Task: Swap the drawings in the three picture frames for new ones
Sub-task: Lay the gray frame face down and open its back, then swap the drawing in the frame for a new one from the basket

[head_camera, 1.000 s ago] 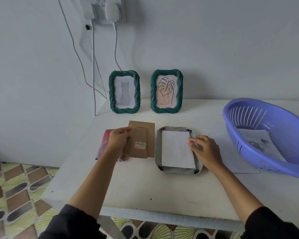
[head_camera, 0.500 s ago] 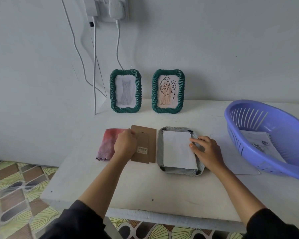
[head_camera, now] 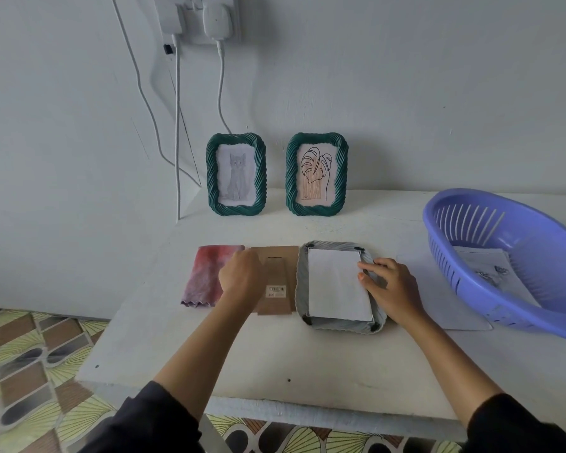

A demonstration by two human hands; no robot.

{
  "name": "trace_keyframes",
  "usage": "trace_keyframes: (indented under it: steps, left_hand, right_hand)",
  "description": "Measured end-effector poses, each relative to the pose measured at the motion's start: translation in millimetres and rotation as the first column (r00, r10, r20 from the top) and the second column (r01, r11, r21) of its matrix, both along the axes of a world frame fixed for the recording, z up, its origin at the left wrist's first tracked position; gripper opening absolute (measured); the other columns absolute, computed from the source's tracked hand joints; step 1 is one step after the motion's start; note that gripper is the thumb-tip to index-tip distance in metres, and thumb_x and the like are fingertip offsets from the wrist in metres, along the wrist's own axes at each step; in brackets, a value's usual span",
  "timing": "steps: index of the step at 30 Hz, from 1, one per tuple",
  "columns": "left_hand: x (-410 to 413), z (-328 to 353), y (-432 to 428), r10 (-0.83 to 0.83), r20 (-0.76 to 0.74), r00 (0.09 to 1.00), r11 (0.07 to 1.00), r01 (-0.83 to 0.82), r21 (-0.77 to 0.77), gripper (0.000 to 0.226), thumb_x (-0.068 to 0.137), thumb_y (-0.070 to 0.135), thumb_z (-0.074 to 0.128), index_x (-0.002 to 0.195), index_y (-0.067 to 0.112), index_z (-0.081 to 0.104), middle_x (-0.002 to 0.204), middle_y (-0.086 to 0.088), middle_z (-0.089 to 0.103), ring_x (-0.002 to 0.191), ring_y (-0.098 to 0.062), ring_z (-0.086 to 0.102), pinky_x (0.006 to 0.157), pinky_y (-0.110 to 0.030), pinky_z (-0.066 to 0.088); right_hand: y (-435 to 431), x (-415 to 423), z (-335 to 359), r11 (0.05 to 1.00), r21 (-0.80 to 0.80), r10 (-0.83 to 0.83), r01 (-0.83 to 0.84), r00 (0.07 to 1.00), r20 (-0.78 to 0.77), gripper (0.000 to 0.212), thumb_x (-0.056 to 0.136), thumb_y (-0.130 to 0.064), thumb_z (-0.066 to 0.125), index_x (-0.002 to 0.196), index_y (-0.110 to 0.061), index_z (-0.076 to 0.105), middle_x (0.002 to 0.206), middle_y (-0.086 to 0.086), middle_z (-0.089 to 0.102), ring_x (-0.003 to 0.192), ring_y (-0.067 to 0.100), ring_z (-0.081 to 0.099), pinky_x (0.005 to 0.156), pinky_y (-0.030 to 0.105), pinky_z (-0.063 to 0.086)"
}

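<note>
White desk (head_camera: 275, 354): two upright frames (head_camera: 236, 174) (head_camera: 317, 174) at the back edge; cloth (head_camera: 206, 276), cardboard backing (head_camera: 276, 279), face-down frame (head_camera: 339, 287), paper sheet (head_camera: 438, 299), and basket (head_camera: 510, 259) at the right edge.

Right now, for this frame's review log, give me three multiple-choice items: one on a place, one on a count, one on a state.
1. Where is the brown backing board?
A. in the basket
B. flat on the table, left of the face-down frame
C. leaning on the wall

2. How many green frames stand upright?
A. one
B. two
C. three

3. The face-down frame is:
A. closed with its backing on
B. open, white paper lying in it
C. empty

B: it lies between the red cloth and that frame, under the left hand.
B: cat and leaf frames stand by the wall.
B: the white paper shows, with the right hand at its edge.
</note>
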State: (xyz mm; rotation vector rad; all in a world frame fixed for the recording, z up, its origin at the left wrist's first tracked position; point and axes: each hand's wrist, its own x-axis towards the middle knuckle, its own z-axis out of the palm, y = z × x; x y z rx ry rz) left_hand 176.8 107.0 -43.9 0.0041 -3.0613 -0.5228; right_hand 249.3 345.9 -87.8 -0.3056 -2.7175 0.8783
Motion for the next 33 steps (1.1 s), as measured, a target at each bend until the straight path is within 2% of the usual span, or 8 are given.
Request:
trace_keyframes:
  steps: [2, 4, 7, 10, 14, 28, 30, 33]
  left_hand:
    - [-2, 0, 1, -0.036, -0.067, 0.997, 0.999, 0.035, -0.013, 0.023, 0.094, 0.009, 0.042, 0.099, 0.001, 0.063, 0.102, -0.013, 0.063, 0.091, -0.029, 0.061, 0.065, -0.037, 0.052]
    - [-2, -1, 2, -0.068, -0.096, 0.993, 0.998, 0.067, -0.014, 0.026, 0.095, 0.015, 0.041, 0.106, 0.004, 0.062, 0.112, -0.012, 0.058, 0.106, -0.029, 0.053, 0.077, -0.039, 0.050]
    - [1, -6, -1, -0.075, -0.013, 0.997, 0.991, 0.073, -0.111, 0.033, 0.094, 0.022, 0.044, 0.125, 0.014, 0.052, 0.134, -0.009, 0.044, 0.128, -0.031, 0.036, 0.103, -0.043, 0.035]
    - [0, -15, -9, -0.084, 0.065, 0.994, 0.988, 0.091, -0.125, 0.037, 0.096, 0.030, 0.039, 0.131, 0.024, 0.046, 0.148, -0.009, 0.029, 0.138, -0.035, 0.021, 0.113, -0.052, 0.018]
    - [2, -20, -16, -0.110, 0.099, 0.989, 0.989, 0.119, -0.090, 0.040, 0.099, 0.039, 0.030, 0.137, 0.031, 0.041, 0.155, -0.007, 0.019, 0.144, -0.032, 0.011, 0.117, -0.056, 0.007]
    - [-2, -22, -20, -0.106, 0.082, 0.991, 0.988, 0.114, -0.100, 0.040, 0.100, 0.032, 0.029, 0.140, 0.029, 0.036, 0.152, -0.008, 0.022, 0.144, -0.031, 0.011, 0.117, -0.055, 0.003]
    - [0, -18, -14, -0.064, 0.020, 0.998, 0.997, 0.065, -0.038, 0.040, 0.099, 0.025, 0.033, 0.139, 0.023, 0.037, 0.150, -0.009, 0.026, 0.142, -0.030, 0.016, 0.118, -0.051, 0.006]
    - [9, -7, 5, -0.089, -0.091, 0.992, 0.993, 0.095, 0.066, 0.036, 0.097, 0.025, 0.037, 0.131, 0.021, 0.049, 0.140, -0.008, 0.040, 0.130, -0.027, 0.034, 0.111, -0.041, 0.022]
  right_hand:
    - [0, 0, 0, 1.000, 0.000, 0.001, -0.001, 1.000, 0.000, 0.030, 0.088, -0.028, 0.059, 0.117, -0.023, 0.064, 0.126, 0.004, 0.055, 0.120, 0.021, 0.047, 0.096, 0.025, 0.034]
    - [0, 1, 0, 1.000, -0.003, -0.001, 0.001, 1.000, 0.001, 0.030, 0.088, -0.028, 0.060, 0.117, -0.023, 0.065, 0.126, 0.004, 0.055, 0.120, 0.021, 0.047, 0.096, 0.026, 0.034]
    - [0, 0, 0, 1.000, -0.008, 0.002, -0.002, 1.000, 0.006, 0.030, 0.087, -0.028, 0.060, 0.117, -0.024, 0.064, 0.126, 0.003, 0.056, 0.120, 0.020, 0.047, 0.097, 0.027, 0.034]
    - [0, 0, -2, 1.000, -0.009, 0.000, 0.000, 1.000, 0.007, 0.030, 0.087, -0.029, 0.060, 0.117, -0.025, 0.064, 0.125, 0.002, 0.056, 0.120, 0.020, 0.047, 0.098, 0.028, 0.035]
    - [0, -1, -2, 1.000, -0.004, -0.005, 0.005, 1.000, 0.002, 0.030, 0.087, -0.028, 0.061, 0.116, -0.025, 0.065, 0.124, 0.002, 0.056, 0.119, 0.019, 0.047, 0.094, 0.026, 0.034]
    - [1, -2, -4, 1.000, 0.001, -0.003, 0.003, 1.000, -0.013, 0.030, 0.086, -0.028, 0.061, 0.115, -0.025, 0.065, 0.123, 0.002, 0.057, 0.117, 0.019, 0.049, 0.091, 0.023, 0.033]
    - [0, -1, -3, 1.000, 0.000, -0.004, 0.004, 1.000, -0.013, 0.029, 0.086, -0.028, 0.061, 0.115, -0.024, 0.065, 0.123, 0.002, 0.057, 0.117, 0.019, 0.049, 0.091, 0.022, 0.032]
    - [0, 0, -2, 1.000, 0.006, 0.000, 0.000, 1.000, -0.012, 0.030, 0.087, -0.028, 0.061, 0.116, -0.023, 0.065, 0.123, 0.003, 0.057, 0.118, 0.020, 0.048, 0.091, 0.021, 0.031]
